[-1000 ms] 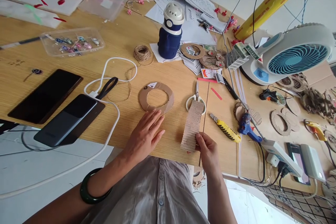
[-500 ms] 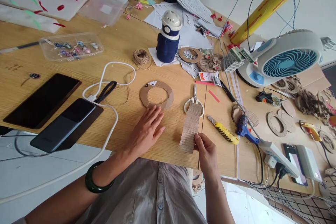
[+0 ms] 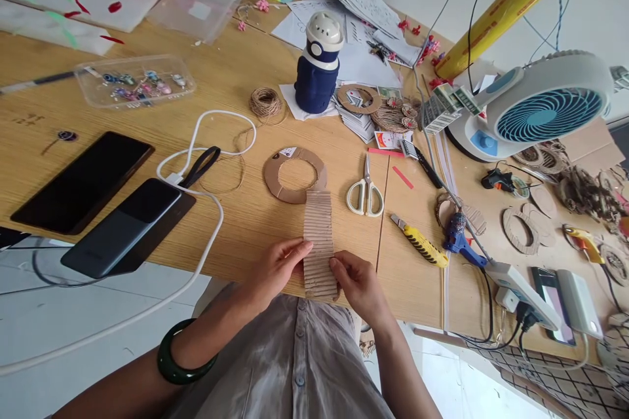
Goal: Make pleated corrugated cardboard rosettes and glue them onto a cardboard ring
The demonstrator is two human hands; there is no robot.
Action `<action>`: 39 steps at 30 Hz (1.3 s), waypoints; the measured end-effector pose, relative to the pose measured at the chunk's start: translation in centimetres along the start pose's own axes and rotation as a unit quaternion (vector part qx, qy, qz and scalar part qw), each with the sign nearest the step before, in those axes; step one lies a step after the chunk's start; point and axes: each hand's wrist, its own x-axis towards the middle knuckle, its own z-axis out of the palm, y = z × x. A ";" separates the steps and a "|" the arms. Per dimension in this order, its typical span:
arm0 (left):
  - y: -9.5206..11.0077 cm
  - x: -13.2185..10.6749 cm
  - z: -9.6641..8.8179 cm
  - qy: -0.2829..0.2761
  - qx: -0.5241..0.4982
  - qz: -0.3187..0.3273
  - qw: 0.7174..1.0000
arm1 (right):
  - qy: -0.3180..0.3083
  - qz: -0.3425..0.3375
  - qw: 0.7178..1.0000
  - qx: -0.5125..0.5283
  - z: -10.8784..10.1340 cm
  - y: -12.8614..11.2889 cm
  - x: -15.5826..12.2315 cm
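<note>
A strip of corrugated cardboard (image 3: 318,236) is held upright between both hands near the table's front edge. My left hand (image 3: 281,268) grips its left side, thumb on the front and fingers behind. On the opposite side my right hand (image 3: 358,278) pinches the lower right edge. The strip's top end overlaps the lower rim of a flat cardboard ring (image 3: 275,177); I cannot tell if they touch. Right of the strip lie scissors (image 3: 365,193) with white handles, and further right a yellow utility knife (image 3: 423,245) with its blade out.
A blue glue gun (image 3: 459,242) and a power strip (image 3: 523,298) lie to the right, below a white fan (image 3: 545,111). A blue bottle (image 3: 317,72) and a twine coil (image 3: 265,103) stand behind the ring. Phones and a white cable (image 3: 216,209) occupy the left.
The cardboard strip has moved left, off the scissors, in my right hand. My left hand has left the ring and now grips the strip too.
</note>
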 end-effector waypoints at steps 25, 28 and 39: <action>3.6 6.4 -6.4 0.130 0.650 0.362 0.655 | 0.202 -0.057 0.940 -0.269 -3.6 2.5 0.6; 3.6 6.7 -6.4 0.123 0.604 0.411 0.672 | 0.248 -0.069 0.911 -0.322 -4.0 2.6 0.3; 6.6 1.9 -2.1 0.001 -0.072 0.199 0.977 | 0.218 -0.154 0.955 0.132 -1.1 -1.4 2.0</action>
